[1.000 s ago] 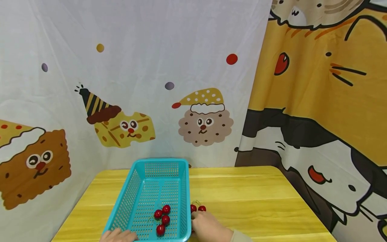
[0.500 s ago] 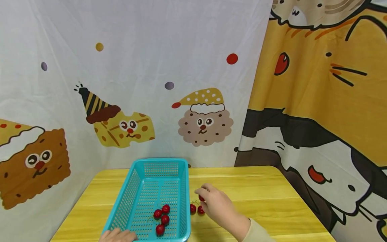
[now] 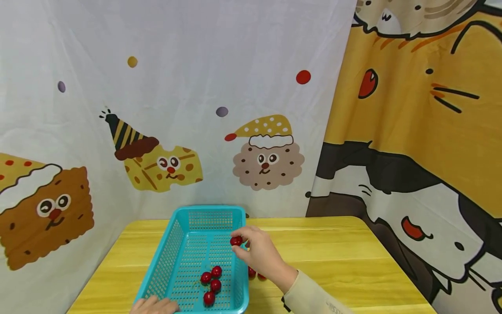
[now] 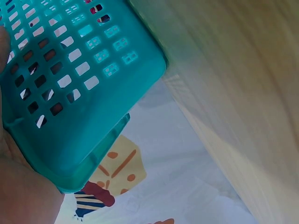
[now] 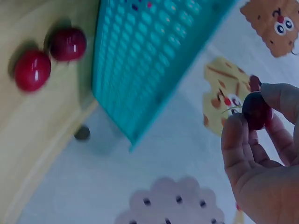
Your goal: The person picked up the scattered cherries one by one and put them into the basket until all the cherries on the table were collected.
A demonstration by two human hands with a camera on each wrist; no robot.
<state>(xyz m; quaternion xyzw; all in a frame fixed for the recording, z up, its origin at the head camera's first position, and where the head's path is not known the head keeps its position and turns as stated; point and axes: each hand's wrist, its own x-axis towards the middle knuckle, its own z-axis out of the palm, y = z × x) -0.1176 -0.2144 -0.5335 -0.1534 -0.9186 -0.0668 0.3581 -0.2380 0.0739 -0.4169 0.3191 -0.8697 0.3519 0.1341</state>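
My right hand [image 3: 260, 250] pinches a dark red cherry [image 3: 236, 241] between thumb and fingers, above the right rim of the turquoise basket [image 3: 178, 244]. A thin stem shows on that cherry [image 5: 257, 111] in the right wrist view. My left hand [image 3: 154, 306] grips the basket's near left corner, fingers over the rim; most of this hand is outside the left wrist view. Several cherries [image 3: 215, 285] lie together on the basket floor, toward its near right. Two more cherries [image 5: 32, 70] rest on the table just right of the basket, partly hidden by my right arm in the head view.
The yellow wood-grain table [image 3: 333, 257] carries the basket on its left part. Behind it hangs a white cloth [image 3: 176, 65] with cartoon food prints, and a curtain [image 3: 392, 109] with cartoon cats hangs on the right.
My right hand has lifted a cherry from the table beside the basket and carried it up, then left to the basket's right rim. My left hand has stayed at the corner.
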